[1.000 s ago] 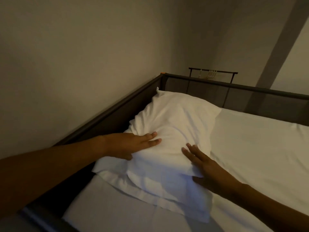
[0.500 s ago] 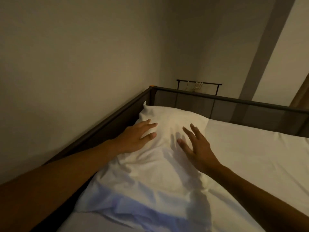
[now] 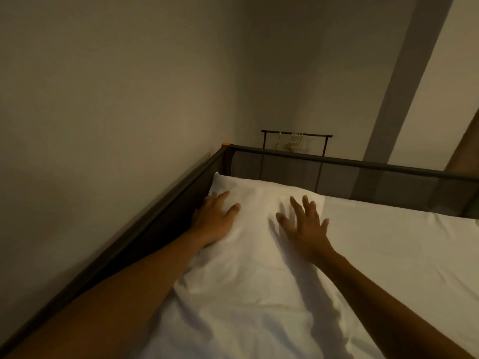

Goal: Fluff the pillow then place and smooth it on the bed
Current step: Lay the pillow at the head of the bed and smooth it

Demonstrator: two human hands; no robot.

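A white pillow point(image 3: 259, 255) lies flat in the far left corner of the bed point(image 3: 401, 255), which is covered with a white sheet. My left hand point(image 3: 215, 221) rests palm down on the pillow's far left part, next to the side rail, fingers spread. On the pillow's far right part, near its edge, my right hand point(image 3: 305, 224) lies flat with the fingers fanned apart. Neither hand grips the fabric. Both forearms stretch over the pillow and cast shadows on it.
A dark metal bed frame point(image 3: 363, 164) with mesh panels runs along the left side and the head of the bed. Plain walls stand close behind it. A dark clothes rack point(image 3: 296, 134) with several hangers shows beyond the headboard.
Both hands have slid from the pillow's near half toward the headboard, staying flat on it. The pillow looks smoother and sits closer to the corner.
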